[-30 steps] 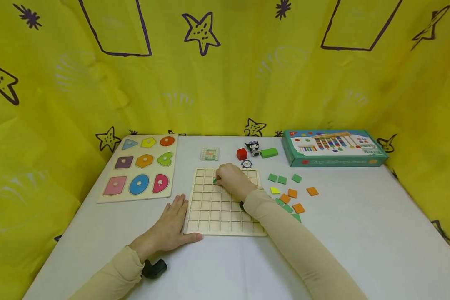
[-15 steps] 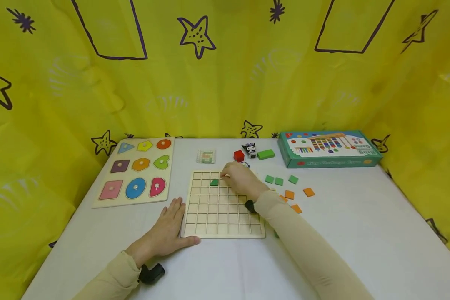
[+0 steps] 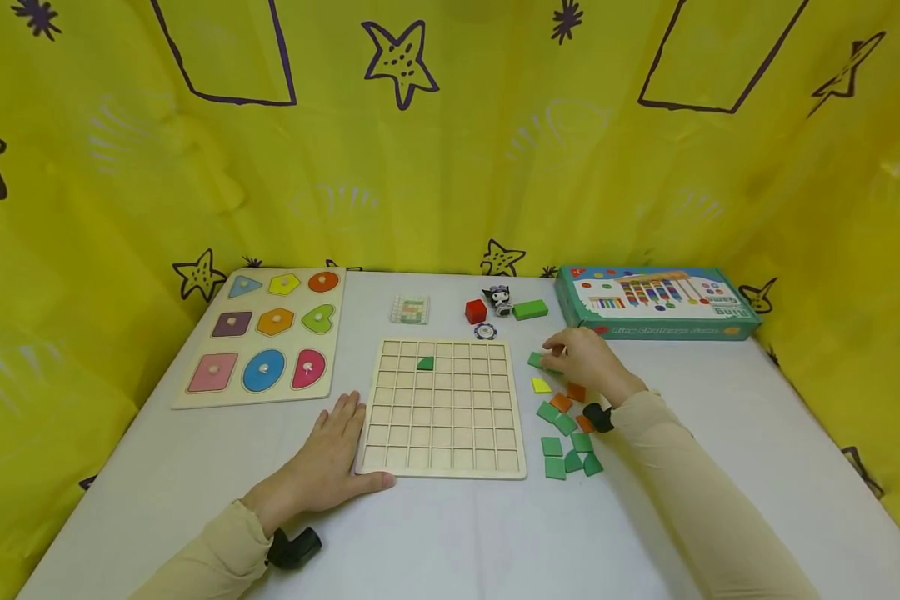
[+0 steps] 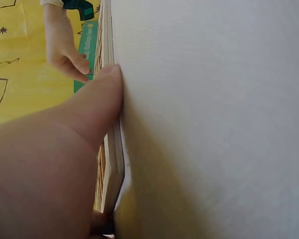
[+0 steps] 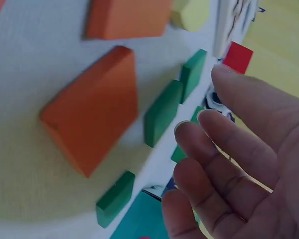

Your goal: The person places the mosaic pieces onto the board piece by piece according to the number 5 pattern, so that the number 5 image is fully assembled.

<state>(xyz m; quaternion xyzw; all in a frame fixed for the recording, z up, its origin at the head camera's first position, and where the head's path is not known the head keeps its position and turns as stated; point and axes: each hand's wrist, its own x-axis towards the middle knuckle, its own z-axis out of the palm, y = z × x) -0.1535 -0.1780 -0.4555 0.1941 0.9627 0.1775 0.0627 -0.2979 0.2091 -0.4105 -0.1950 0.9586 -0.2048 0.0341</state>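
Note:
A wooden grid board (image 3: 453, 414) lies on the table with one green quarter-round tile (image 3: 425, 364) in a cell of an upper row. My left hand (image 3: 315, 467) rests flat against its left edge, the thumb along the front edge. To the right of the board, my right hand (image 3: 588, 364) hovers at the far end of the loose tiles, over green square tiles (image 3: 536, 359). In the right wrist view, its thumb and fingers are apart with nothing between them, near green tiles (image 5: 163, 113) and an orange tile (image 5: 92, 109).
More tiles lie right of the board, including a yellow tile (image 3: 542, 386) and green tiles (image 3: 552, 447). Behind stand a small pattern card (image 3: 410, 309), red cube (image 3: 476, 312), figurine (image 3: 500, 300), green block (image 3: 530, 310) and game box (image 3: 660, 332). A shape puzzle (image 3: 270, 346) lies left.
My right hand has let go of the green quarter-round tile in the board and moved right to the loose tiles. The left hand stays at the board's edge.

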